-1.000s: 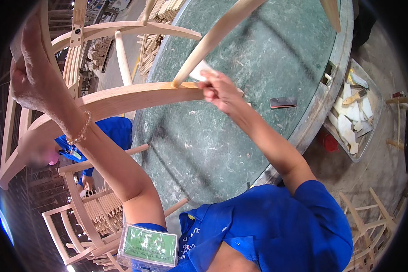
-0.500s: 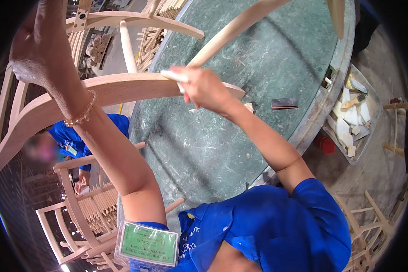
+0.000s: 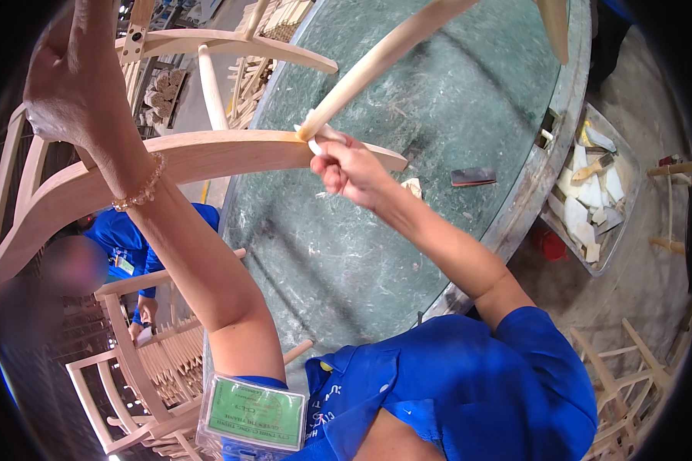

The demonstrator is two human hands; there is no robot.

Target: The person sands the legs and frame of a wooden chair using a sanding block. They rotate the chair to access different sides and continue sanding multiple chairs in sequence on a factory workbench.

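My right hand (image 3: 351, 170) is closed on a white folded strip (image 3: 332, 134), its material unclear. It presses the strip against the joint where a slanting round wooden bar (image 3: 384, 63) meets the curved rail of a pale wooden chair frame (image 3: 215, 151). The joint looks slightly yellowish. My left hand (image 3: 75, 96) is raised at the upper left, curled beside the far end of the frame. Its fingertips are hidden, so what it grips cannot be made out. A beaded bracelet (image 3: 142, 184) circles that wrist.
The frame rests over a scuffed green tabletop (image 3: 346, 261). A dark sanding block (image 3: 474, 177) and a small pale scrap (image 3: 412, 187) lie on it. At right stands a tray (image 3: 613, 230) holding white scraps and a brush (image 3: 593, 167). A co-worker in blue (image 3: 127, 238) works at left among more chair frames (image 3: 131, 346).
My right hand has shifted slightly down and right, bringing the white strip from the rail's top onto the bar joint. My left hand stays nearly in place. The view has shifted slightly.
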